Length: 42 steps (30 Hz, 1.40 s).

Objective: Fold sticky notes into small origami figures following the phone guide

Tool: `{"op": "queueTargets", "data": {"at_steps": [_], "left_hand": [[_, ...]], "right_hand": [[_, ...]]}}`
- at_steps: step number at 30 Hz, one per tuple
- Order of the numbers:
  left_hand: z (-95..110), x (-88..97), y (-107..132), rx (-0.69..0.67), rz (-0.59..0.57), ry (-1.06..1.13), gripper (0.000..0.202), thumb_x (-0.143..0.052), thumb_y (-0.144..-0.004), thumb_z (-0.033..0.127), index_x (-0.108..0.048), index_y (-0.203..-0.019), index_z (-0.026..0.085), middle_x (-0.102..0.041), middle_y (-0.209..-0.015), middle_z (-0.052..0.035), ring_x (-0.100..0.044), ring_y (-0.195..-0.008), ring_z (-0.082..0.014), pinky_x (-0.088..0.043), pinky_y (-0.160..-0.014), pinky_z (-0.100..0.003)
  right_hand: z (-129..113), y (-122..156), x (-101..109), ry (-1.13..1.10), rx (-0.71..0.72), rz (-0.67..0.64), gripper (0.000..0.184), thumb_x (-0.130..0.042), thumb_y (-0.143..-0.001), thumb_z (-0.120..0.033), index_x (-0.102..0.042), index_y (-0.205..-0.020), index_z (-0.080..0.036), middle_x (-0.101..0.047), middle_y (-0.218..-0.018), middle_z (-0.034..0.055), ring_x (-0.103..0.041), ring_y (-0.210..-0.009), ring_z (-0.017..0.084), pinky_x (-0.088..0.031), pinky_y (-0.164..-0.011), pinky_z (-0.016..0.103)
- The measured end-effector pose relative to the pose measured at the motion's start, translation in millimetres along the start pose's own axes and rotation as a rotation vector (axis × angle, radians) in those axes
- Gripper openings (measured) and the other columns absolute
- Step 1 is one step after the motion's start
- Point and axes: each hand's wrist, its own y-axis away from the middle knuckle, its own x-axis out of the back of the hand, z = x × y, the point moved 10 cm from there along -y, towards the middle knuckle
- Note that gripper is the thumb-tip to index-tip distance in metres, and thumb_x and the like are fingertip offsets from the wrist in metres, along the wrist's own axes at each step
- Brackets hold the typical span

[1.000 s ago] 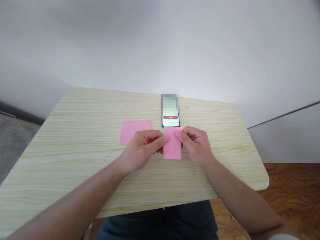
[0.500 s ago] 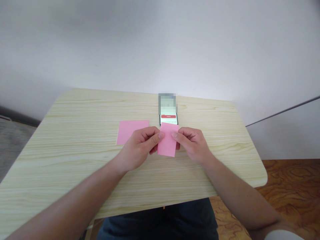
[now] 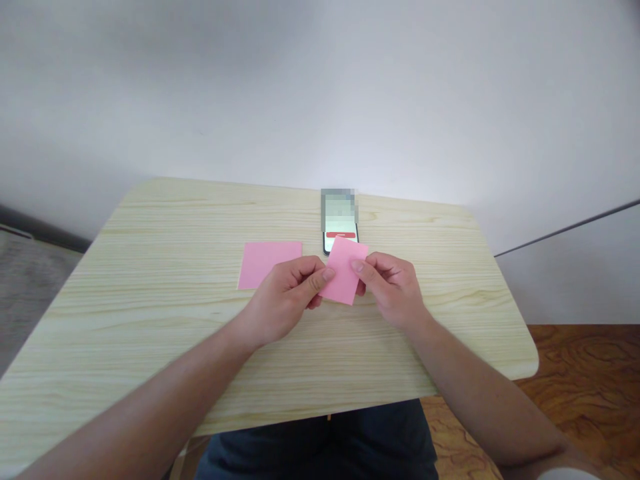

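Note:
A small pink piece of paper (image 3: 344, 270), tilted to the right, is held above the table between both hands. My left hand (image 3: 290, 293) pinches its left edge, thumb on top and fingers curled behind. On the opposite edge, my right hand (image 3: 393, 287) pinches it the same way. Whether the paper is folded or a single sheet, I cannot tell. A larger pink sheet or stack of paper (image 3: 265, 262) lies on the table behind my left hand, which partly covers its lower right corner.
Beyond the held paper a phone (image 3: 341, 220) with a lit screen lies near the wall (image 3: 320, 100); the paper overlaps its lower end. Everything rests on a pale wood-grain table (image 3: 150, 280) with rounded corners. Wooden flooring (image 3: 590, 387) shows at the right.
The held paper has turned clockwise from nearly upright to a clear slant. Both hands keep their pinch, with the right hand slightly farther right. The view has shifted slightly.

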Motion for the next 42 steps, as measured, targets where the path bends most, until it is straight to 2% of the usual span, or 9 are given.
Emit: {"op": "queueTargets", "data": {"at_steps": [7,12,17,22,26,29,33,38,42], "left_hand": [[4,-2.2,1,-0.047,-0.028,0.04,0.043,-0.055,-0.102,0.046,-0.055,-0.07,0.017,-0.052,-0.065,0.0027,-0.046,-0.062,-0.0101,-0.035,-0.06,-0.026],[6,-0.5,3,-0.08,0.003,0.041,0.04,-0.057,-0.101,0.042,-0.052,-0.071,0.018,-0.05,-0.065,0.0036,-0.043,-0.061,-0.0093,-0.033,-0.057,-0.025],[7,4.6,1,-0.099,0.058,0.066,0.038,-0.059,-0.101,0.042,-0.054,-0.072,0.017,-0.051,-0.064,0.0031,-0.044,-0.06,-0.0094,-0.033,-0.057,-0.026],[9,3.7,2,-0.112,0.025,0.14,0.035,-0.062,-0.099,0.04,-0.06,-0.072,0.016,-0.055,-0.065,0.001,-0.048,-0.063,-0.0104,-0.036,-0.059,-0.026],[7,12.1,2,-0.127,0.098,0.299,0.018,-0.067,-0.096,0.036,-0.066,-0.098,0.019,-0.061,-0.072,0.0006,-0.053,-0.064,-0.0117,-0.043,-0.061,-0.026],[5,19.8,2,-0.136,0.173,0.339,0.023,-0.069,-0.094,0.032,-0.063,-0.114,0.022,-0.062,-0.07,0.0019,-0.056,-0.064,-0.0123,-0.047,-0.062,-0.026],[6,23.6,4,-0.179,0.213,0.256,0.024,-0.07,-0.093,0.026,-0.064,-0.116,0.024,-0.066,-0.077,0.0003,-0.06,-0.071,-0.0141,-0.049,-0.067,-0.028],[19,23.1,13,-0.283,0.227,-0.059,0.01,-0.067,-0.09,0.019,-0.07,-0.099,0.022,-0.067,-0.087,-0.0025,-0.06,-0.08,-0.0161,-0.046,-0.072,-0.031],[43,12.4,21,-0.399,0.112,-0.236,0.028,-0.062,-0.084,0.009,-0.069,-0.108,0.022,-0.066,-0.094,-0.0036,-0.058,-0.084,-0.0173,-0.048,-0.077,-0.033]], "right_hand": [[0,0,8,-0.003,0.032,0.056,0.035,-0.068,-0.096,-0.04,-0.065,-0.068,-0.019,-0.067,-0.064,-0.0001,-0.06,-0.059,0.011,-0.048,-0.058,0.025],[-1,-2,9,-0.026,0.028,0.064,0.036,-0.067,-0.097,-0.041,-0.066,-0.069,-0.019,-0.067,-0.065,0.0006,-0.06,-0.061,0.012,-0.049,-0.06,0.026],[5,-4,-3,-0.11,-0.018,-0.052,0.026,-0.069,-0.095,-0.041,-0.073,-0.081,-0.019,-0.07,-0.071,0.0017,-0.064,-0.067,0.015,-0.052,-0.066,0.029],[8,-3,-10,-0.17,-0.04,-0.147,0.02,-0.07,-0.093,-0.035,-0.071,-0.081,-0.019,-0.069,-0.074,0.0014,-0.063,-0.069,0.014,-0.051,-0.069,0.029],[15,1,-19,-0.162,-0.11,-0.256,0.017,-0.071,-0.091,-0.032,-0.07,-0.082,-0.019,-0.066,-0.074,0.0003,-0.058,-0.068,0.014,-0.046,-0.065,0.028],[22,5,-24,-0.122,-0.165,-0.324,0.015,-0.071,-0.089,-0.028,-0.068,-0.078,-0.019,-0.061,-0.07,-0.0019,-0.052,-0.063,0.012,-0.038,-0.059,0.026],[27,3,-19,-0.025,-0.187,-0.285,0.013,-0.07,-0.087,-0.025,-0.068,-0.076,-0.018,-0.058,-0.066,-0.003,-0.048,-0.06,0.011,-0.033,-0.056,0.025],[27,-8,1,-0.013,-0.191,-0.112,0.013,-0.071,-0.085,-0.031,-0.074,-0.083,-0.019,-0.067,-0.074,-0.0001,-0.056,-0.067,0.013,-0.042,-0.062,0.026],[32,-7,-3,-0.044,-0.27,-0.23,0.013,-0.072,-0.081,-0.031,-0.073,-0.079,-0.019,-0.065,-0.07,-0.0014,-0.054,-0.065,0.013,-0.04,-0.06,0.026]]}}
